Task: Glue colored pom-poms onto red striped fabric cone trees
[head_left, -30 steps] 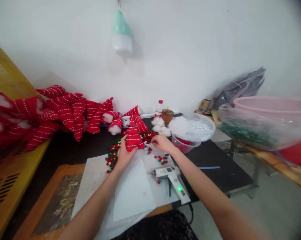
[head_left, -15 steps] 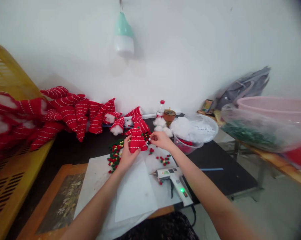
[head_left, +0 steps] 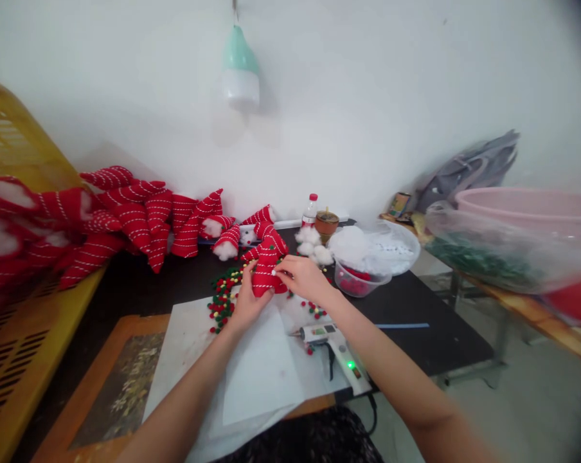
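My left hand is closed around the lower left side of a red stuffed cone hat with white stitched stripes. A small green dot shows high on the hat. My right hand pinches a small white pom-pom against or just in front of the hat's face; whether it touches I cannot tell. Loose red, green and yellow pom-poms lie left of the hat, with more to its right. Below my right forearm, a white glue gun with a lit green light rests on white paper.
Several red striped cones are heaped at the left by a yellow crate. White fluffy balls, a bottle and a clear tub stand at the back. A pink basin is on the right-hand table.
My right hand has moved left, bringing the white pom-pom from beside the hat to its front. My left hand keeps its hold, with the hat turned slightly.
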A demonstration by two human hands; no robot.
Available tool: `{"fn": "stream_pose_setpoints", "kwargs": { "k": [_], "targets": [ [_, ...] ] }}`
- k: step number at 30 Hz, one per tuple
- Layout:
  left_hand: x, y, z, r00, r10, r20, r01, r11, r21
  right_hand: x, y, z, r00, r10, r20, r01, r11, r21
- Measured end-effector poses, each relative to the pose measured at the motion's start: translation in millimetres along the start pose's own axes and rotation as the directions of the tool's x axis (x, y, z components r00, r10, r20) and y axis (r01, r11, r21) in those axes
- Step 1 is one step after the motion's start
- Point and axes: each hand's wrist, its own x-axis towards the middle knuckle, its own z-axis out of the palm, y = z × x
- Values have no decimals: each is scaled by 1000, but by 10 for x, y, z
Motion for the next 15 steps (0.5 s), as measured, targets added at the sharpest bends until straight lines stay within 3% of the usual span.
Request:
{"fn": "stream_pose_setpoints", "kwargs": {
  "k": [4, 5, 7, 10, 12, 15],
  "targets": [
    [2, -2, 2, 1000, -24, -15, 24, 1000, 1, -73, 75, -143, 996, 57, -64, -54, 997, 55],
    [5, -10, 0, 999, -27, -28, 27, 1000, 7, -110, 103, -198, 994, 109, -27, -108, 993, 41],
    [12, -27, -1, 998, -33, -48, 35, 999, 23, -210, 166, -299, 965, 207, 159, -204, 978, -36],
    [14, -38, 2, 996, -58, -68, 60, 998, 34, -394, 255, -368, 853, 266, 450, -228, 964, -137],
    [9, -34, 8, 995, -82, -55, 84, 996, 28, -506, 293, -337, 808, 275, 521, -228, 961, -154],
    [2, -29, 14, 995, -101, -24, 101, 995, 21, -616, 314, -211, 779, 299, 551, -234, 954, -186]
  ]
}}
